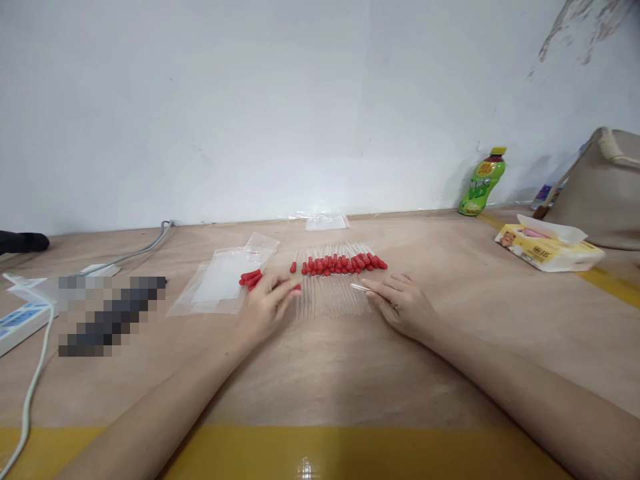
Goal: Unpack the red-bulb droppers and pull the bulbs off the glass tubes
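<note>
A row of several clear glass droppers with red rubber bulbs (343,264) lies on the wooden table (320,373), tubes pointing toward me. My left hand (265,305) is closed in a pinch on a red bulb at the row's left end. A small heap of loose red bulbs (251,278) sits just left of that hand, on a clear plastic bag (220,283). My right hand (400,301) pinches a clear glass tube (358,287) at the row's right side.
A second small clear bag (327,221) lies near the wall. A green drink bottle (483,182), a yellow tissue pack (547,247) and a beige bag (603,187) stand at the right. A power strip with cables (20,320) lies at the left. Yellow tape (350,453) marks the near edge.
</note>
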Demonstrator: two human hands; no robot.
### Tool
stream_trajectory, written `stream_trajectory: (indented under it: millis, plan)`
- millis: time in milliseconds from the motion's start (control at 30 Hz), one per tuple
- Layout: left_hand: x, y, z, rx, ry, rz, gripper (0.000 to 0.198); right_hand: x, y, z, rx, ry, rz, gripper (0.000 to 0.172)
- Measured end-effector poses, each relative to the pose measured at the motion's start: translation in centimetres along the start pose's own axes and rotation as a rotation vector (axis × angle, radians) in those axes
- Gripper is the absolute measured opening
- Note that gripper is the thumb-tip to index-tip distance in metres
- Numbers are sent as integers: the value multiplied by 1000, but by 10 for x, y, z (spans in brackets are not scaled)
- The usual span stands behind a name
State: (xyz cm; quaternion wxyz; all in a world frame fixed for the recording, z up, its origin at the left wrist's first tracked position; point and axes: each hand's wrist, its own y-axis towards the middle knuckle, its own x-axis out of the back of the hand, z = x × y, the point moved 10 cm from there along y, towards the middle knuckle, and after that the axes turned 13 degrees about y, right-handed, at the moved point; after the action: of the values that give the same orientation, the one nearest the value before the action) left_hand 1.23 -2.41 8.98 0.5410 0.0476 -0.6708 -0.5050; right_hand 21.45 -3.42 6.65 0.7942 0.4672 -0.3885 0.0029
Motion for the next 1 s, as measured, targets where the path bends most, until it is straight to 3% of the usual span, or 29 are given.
stream_trajectory:
  millis: [100,200,367,633,867,1000]
  plan:
    - [11,2,39,184,70,5,26,-7,6,2,-85,119,-2,30]
    - [22,0,71,320,139,25,28,-16,15,1,-204,214,-8,25]
    - [23,-7,102,472,107,93,26,-38,40,7,-264,201,39,11]
    - [18,-10,117,461,158,168,23,-72,52,20,-330,-144,207,13]
    - [9,-12,117,421,134,181,20,-86,45,28,-343,-149,232,18]
    - [-1,-14,113,374,152,217,18,-88,44,34,-358,-121,256,34]
